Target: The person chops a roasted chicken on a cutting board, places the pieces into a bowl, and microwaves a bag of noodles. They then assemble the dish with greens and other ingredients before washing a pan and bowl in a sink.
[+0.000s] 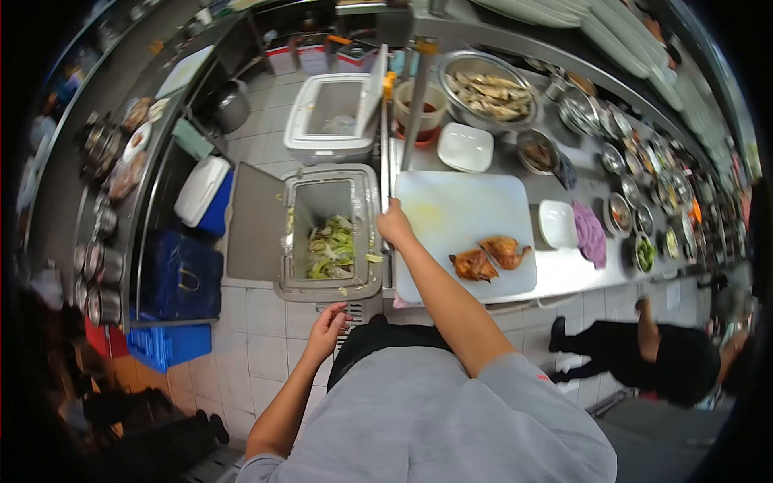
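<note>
My right hand (394,224) is closed at the left edge of the white cutting board (463,213). What its fingers hold, if anything, is hidden. On the board's near right part lie pieces of browned roast poultry (504,251). My left hand (328,325) hangs in front of the grey bin (370,233), its fingers loosely curled and apart, with nothing in them. The bin's lid (254,233) is swung back to the left, and green leafy scraps (332,248) lie inside.
A white square dish (557,224), a purple cloth (590,233) and a metal bowl of fish (489,98) share the steel counter with several small bowls. A white bin (330,145) stands behind the grey one. Another person (644,354) is at right.
</note>
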Demonstrator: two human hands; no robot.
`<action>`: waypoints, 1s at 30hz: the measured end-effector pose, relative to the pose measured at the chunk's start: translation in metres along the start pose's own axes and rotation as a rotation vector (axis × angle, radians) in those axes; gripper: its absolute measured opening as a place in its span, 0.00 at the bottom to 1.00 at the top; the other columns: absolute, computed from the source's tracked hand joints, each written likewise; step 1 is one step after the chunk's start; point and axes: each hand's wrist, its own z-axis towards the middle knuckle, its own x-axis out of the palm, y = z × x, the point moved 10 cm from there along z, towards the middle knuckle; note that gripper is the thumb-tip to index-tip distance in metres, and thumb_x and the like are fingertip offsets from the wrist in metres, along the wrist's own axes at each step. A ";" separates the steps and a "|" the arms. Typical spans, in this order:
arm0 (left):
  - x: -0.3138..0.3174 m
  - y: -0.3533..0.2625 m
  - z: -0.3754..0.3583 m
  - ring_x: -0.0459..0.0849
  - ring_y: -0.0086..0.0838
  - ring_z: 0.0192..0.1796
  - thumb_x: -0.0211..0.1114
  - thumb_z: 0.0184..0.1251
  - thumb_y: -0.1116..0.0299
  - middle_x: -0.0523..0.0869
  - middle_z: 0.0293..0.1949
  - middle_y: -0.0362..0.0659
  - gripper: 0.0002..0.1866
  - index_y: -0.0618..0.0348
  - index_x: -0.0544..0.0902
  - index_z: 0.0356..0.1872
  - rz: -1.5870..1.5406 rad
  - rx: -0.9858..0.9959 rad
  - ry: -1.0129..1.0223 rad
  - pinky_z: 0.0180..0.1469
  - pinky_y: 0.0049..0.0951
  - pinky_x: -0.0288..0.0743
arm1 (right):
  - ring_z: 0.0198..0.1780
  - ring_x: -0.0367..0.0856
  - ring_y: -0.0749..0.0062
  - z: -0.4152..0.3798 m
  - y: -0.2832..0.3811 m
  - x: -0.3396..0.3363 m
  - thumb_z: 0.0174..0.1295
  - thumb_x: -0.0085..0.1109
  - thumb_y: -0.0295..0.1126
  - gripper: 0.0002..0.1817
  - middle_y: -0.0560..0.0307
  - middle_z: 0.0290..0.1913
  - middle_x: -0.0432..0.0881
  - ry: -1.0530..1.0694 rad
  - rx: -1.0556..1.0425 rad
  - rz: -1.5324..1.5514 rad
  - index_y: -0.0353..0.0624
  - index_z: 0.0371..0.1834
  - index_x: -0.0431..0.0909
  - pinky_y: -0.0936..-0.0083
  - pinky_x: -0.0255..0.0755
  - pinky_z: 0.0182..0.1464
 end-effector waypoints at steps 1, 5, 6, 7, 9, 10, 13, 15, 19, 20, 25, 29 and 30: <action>0.013 -0.001 0.006 0.82 0.23 0.44 0.55 0.79 0.65 0.84 0.45 0.41 0.17 0.57 0.74 0.63 0.036 -0.013 0.078 0.43 0.23 0.76 | 0.36 0.85 0.51 0.013 -0.003 0.003 0.65 0.52 0.36 0.27 0.37 0.42 0.84 -0.010 -0.037 0.017 0.31 0.64 0.65 0.59 0.78 0.41; 0.076 -0.049 0.031 0.83 0.26 0.48 0.65 0.72 0.65 0.84 0.49 0.43 0.20 0.58 0.76 0.61 0.398 0.194 0.333 0.50 0.27 0.77 | 0.37 0.81 0.69 -0.017 0.009 -0.042 0.69 0.52 0.37 0.23 0.50 0.45 0.84 0.375 0.213 0.434 0.37 0.64 0.71 0.76 0.76 0.42; 0.098 -0.072 0.035 0.84 0.32 0.51 0.70 0.66 0.65 0.83 0.54 0.47 0.23 0.59 0.77 0.60 0.422 0.189 0.406 0.53 0.30 0.78 | 0.37 0.80 0.72 -0.022 0.003 -0.059 0.70 0.52 0.37 0.22 0.53 0.45 0.84 0.411 0.197 0.507 0.38 0.64 0.72 0.78 0.75 0.42; 0.121 -0.098 0.038 0.83 0.38 0.53 0.71 0.65 0.63 0.83 0.55 0.49 0.23 0.59 0.77 0.59 0.519 0.314 0.457 0.56 0.33 0.76 | 0.38 0.81 0.71 -0.020 -0.009 -0.093 0.69 0.52 0.34 0.22 0.55 0.46 0.84 0.302 0.081 0.475 0.40 0.65 0.72 0.77 0.76 0.42; 0.171 -0.138 0.044 0.79 0.47 0.58 0.73 0.61 0.61 0.80 0.58 0.53 0.26 0.59 0.77 0.58 0.634 0.570 0.542 0.62 0.39 0.73 | 0.45 0.80 0.72 -0.027 -0.053 -0.171 0.64 0.56 0.29 0.26 0.56 0.50 0.83 0.072 -0.159 0.158 0.44 0.68 0.70 0.75 0.77 0.46; 0.195 -0.153 0.045 0.76 0.50 0.62 0.75 0.59 0.61 0.77 0.62 0.54 0.28 0.59 0.76 0.58 0.654 0.698 0.581 0.65 0.42 0.71 | 0.54 0.80 0.64 -0.044 -0.069 -0.206 0.59 0.60 0.31 0.32 0.49 0.59 0.79 0.071 -0.043 0.063 0.47 0.71 0.69 0.68 0.76 0.56; 0.268 -0.183 0.060 0.73 0.52 0.64 0.76 0.55 0.61 0.74 0.62 0.50 0.31 0.55 0.74 0.60 0.831 0.992 0.644 0.66 0.46 0.70 | 0.66 0.73 0.47 -0.064 -0.129 -0.239 0.55 0.67 0.37 0.39 0.45 0.71 0.68 0.108 -0.109 -0.565 0.55 0.73 0.66 0.52 0.71 0.63; 0.312 -0.182 0.071 0.73 0.53 0.64 0.77 0.51 0.63 0.74 0.61 0.50 0.32 0.53 0.74 0.58 1.043 1.067 0.670 0.63 0.50 0.72 | 0.68 0.70 0.40 -0.077 -0.156 -0.232 0.53 0.68 0.39 0.42 0.46 0.74 0.64 0.224 -0.076 -0.731 0.57 0.74 0.64 0.43 0.67 0.65; 0.354 -0.104 0.132 0.77 0.52 0.59 0.79 0.45 0.67 0.76 0.55 0.48 0.33 0.51 0.76 0.56 1.193 0.854 0.620 0.54 0.53 0.79 | 0.61 0.76 0.40 -0.074 -0.154 -0.225 0.48 0.71 0.41 0.36 0.48 0.67 0.71 0.164 -0.104 -0.811 0.55 0.65 0.72 0.48 0.73 0.60; 0.350 -0.105 0.141 0.78 0.51 0.57 0.79 0.44 0.67 0.77 0.55 0.48 0.33 0.51 0.76 0.56 1.242 0.803 0.579 0.52 0.51 0.80 | 0.60 0.76 0.41 -0.070 -0.149 -0.223 0.47 0.72 0.39 0.35 0.49 0.66 0.71 0.188 -0.104 -0.810 0.54 0.64 0.73 0.48 0.74 0.59; 0.349 -0.117 0.148 0.82 0.50 0.51 0.78 0.41 0.70 0.78 0.52 0.50 0.33 0.52 0.77 0.54 1.278 0.657 0.520 0.44 0.47 0.82 | 0.44 0.82 0.57 -0.053 -0.155 -0.245 0.47 0.69 0.32 0.34 0.47 0.55 0.78 0.304 -0.210 -0.562 0.46 0.62 0.72 0.63 0.79 0.41; 0.295 -0.110 0.167 0.83 0.38 0.51 0.76 0.48 0.72 0.79 0.55 0.48 0.35 0.58 0.72 0.61 0.498 0.204 0.472 0.48 0.39 0.81 | 0.31 0.79 0.72 -0.052 -0.165 -0.257 0.54 0.62 0.30 0.31 0.56 0.42 0.80 0.485 0.094 0.046 0.38 0.64 0.69 0.76 0.73 0.27; 0.277 -0.093 0.159 0.83 0.34 0.52 0.75 0.51 0.73 0.78 0.56 0.47 0.37 0.60 0.70 0.65 0.068 -0.067 0.514 0.50 0.37 0.80 | 0.34 0.79 0.74 -0.052 -0.165 -0.249 0.56 0.60 0.29 0.30 0.56 0.45 0.80 0.519 0.115 0.264 0.37 0.65 0.68 0.78 0.74 0.29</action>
